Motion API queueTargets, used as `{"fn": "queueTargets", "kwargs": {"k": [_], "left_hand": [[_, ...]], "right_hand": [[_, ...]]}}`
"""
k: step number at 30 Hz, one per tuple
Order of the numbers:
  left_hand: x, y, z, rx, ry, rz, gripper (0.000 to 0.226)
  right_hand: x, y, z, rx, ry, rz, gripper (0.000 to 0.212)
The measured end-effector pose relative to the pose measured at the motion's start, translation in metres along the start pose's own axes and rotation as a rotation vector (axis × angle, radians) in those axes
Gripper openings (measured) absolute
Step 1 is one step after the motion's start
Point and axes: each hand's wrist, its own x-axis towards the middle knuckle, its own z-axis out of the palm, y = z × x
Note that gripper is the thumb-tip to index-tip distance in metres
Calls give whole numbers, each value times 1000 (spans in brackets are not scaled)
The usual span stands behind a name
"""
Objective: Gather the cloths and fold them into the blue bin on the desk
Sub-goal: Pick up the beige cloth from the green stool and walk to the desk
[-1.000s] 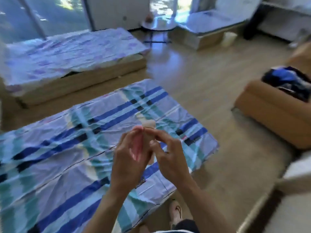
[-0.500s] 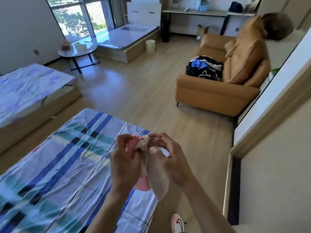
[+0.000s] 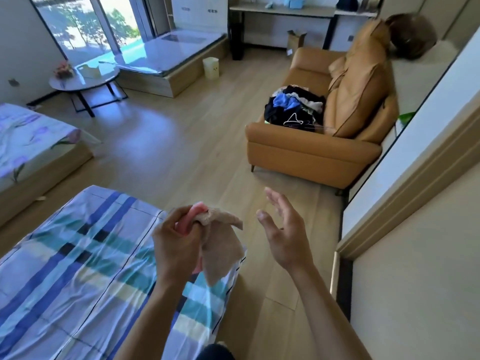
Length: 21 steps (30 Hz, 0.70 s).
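My left hand [image 3: 178, 240] is closed on a small beige cloth [image 3: 220, 245] bunched with a pink cloth [image 3: 195, 213], held above the corner of the striped bed. The beige cloth hangs down below my fist. My right hand [image 3: 283, 229] is open beside it, fingers spread, holding nothing. A pile of dark, blue and white cloths [image 3: 294, 107] lies on the tan sofa seat. At the far wall stands the desk [image 3: 280, 10] with a light blue bin [image 3: 297, 1] on top, partly cut off by the frame edge.
The striped bed [image 3: 78, 268] fills the lower left. A second bed [image 3: 28, 136] is at left, a round table [image 3: 85, 80] beyond it. The tan sofa [image 3: 311, 149] stands at right. A wall edge [image 3: 415, 162] runs along the right. Wooden floor lies between.
My right hand has let go of the cloths and moved away to the right, now open. The left hand alone holds them. The view has turned further toward the sofa and desk.
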Motion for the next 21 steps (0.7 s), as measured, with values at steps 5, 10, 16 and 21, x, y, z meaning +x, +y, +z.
{"fn": "queueTargets", "kwargs": {"k": [5, 10, 16, 21], "left_hand": [[66, 8, 70, -24, 12, -51, 31], [139, 4, 146, -90, 23, -129, 31], [249, -1, 233, -163, 31, -193, 34], [328, 14, 283, -162, 57, -162, 33]], "right_hand": [[74, 22, -29, -23, 85, 19, 52], [171, 56, -52, -123, 102, -31, 49], [316, 81, -68, -218, 22, -46, 48], [419, 93, -88, -194, 28, -35, 46]]}}
